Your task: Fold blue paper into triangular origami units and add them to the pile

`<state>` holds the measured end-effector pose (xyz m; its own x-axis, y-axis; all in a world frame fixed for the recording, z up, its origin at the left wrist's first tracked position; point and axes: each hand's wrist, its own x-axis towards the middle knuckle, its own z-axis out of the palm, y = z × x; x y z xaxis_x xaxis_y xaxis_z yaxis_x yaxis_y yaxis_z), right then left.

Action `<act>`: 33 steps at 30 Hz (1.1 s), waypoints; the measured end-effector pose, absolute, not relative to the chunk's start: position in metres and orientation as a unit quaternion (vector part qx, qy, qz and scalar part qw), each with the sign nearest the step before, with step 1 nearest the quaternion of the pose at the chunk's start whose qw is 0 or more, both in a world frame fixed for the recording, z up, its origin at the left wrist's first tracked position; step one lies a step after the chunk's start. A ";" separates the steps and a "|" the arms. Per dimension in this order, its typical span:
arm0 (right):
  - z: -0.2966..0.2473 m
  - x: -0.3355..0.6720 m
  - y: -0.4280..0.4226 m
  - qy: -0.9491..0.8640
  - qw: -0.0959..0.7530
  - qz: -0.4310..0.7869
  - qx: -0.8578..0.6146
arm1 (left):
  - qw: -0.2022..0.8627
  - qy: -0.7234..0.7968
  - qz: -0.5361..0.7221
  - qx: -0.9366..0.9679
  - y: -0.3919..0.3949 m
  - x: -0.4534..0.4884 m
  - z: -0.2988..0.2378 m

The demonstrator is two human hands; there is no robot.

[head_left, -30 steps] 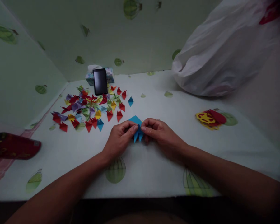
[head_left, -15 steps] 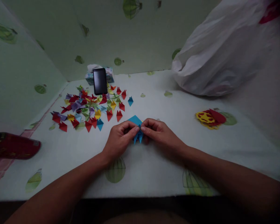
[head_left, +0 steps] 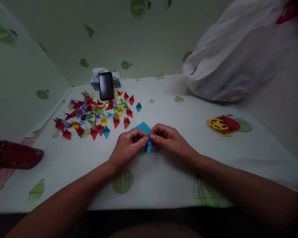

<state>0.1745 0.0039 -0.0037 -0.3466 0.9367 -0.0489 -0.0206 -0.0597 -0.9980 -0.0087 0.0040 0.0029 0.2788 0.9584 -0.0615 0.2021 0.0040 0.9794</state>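
Between my hands is a blue origami paper piece (head_left: 143, 127), with a broad pointed flap at the far side and narrow points hanging toward me. My left hand (head_left: 129, 145) pinches it between thumb and forefinger from the left. From the right, my right hand (head_left: 169, 140) pinches the same paper, thumb tip close to the left thumb. The fingers hide the paper's middle. To the left, beyond my left hand, many small folded paper pieces (head_left: 96, 112) in red, yellow, purple, green and blue lie in a loose pile.
A black phone (head_left: 106, 86) leans against a tissue box (head_left: 117, 79) behind the pile. A dark red can (head_left: 17, 155) lies at the left edge. At the back right sits a large white plastic bag (head_left: 228, 66). Red and yellow cut-outs (head_left: 223, 125) lie at right on the patterned tablecloth (head_left: 159, 185).
The blue paper has turned slightly in my fingers, and its near points sit closer together. Both hands keep pinching it in nearly the same place.
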 end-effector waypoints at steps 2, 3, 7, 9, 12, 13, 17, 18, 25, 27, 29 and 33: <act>-0.003 0.175 0.004 -0.562 0.401 0.598 -0.406 | 0.523 0.481 0.356 0.606 0.003 -0.008 0.004; -0.002 0.175 0.004 -0.564 0.402 0.596 -0.406 | 0.522 0.481 0.354 0.608 0.003 -0.007 0.004; 0.001 0.176 0.004 -0.581 0.387 0.582 -0.417 | 0.525 0.484 0.337 0.614 0.002 -0.006 0.004; 0.002 0.176 0.004 -0.587 0.382 0.577 -0.420 | 0.530 0.479 0.330 0.617 0.003 -0.006 0.003; 0.002 0.176 0.003 -0.578 0.396 0.580 -0.416 | 0.537 0.477 0.339 0.607 0.003 -0.006 0.003; 0.002 0.175 0.002 -0.571 0.402 0.584 -0.414 | 0.535 0.479 0.351 0.601 0.003 -0.006 0.003; 0.000 0.173 0.001 -0.546 0.387 0.621 -0.408 | 0.486 0.491 0.411 0.595 0.003 -0.005 0.004; -0.002 0.173 0.001 -0.541 0.375 0.635 -0.404 | 0.473 0.493 0.419 0.598 0.003 -0.005 0.003; -0.008 0.169 0.001 -0.497 0.363 0.681 -0.397 | 0.434 0.480 0.425 0.633 -0.002 -0.002 -0.001; -0.009 0.168 0.000 -0.485 0.375 0.677 -0.407 | 0.407 0.479 0.423 0.653 -0.002 -0.002 -0.003; -0.009 0.167 0.000 -0.485 0.388 0.666 -0.413 | 0.385 0.476 0.422 0.669 -0.002 -0.003 -0.004; -0.009 0.166 -0.001 -0.510 0.390 0.643 -0.416 | 0.371 0.471 0.422 0.681 0.000 -0.004 -0.004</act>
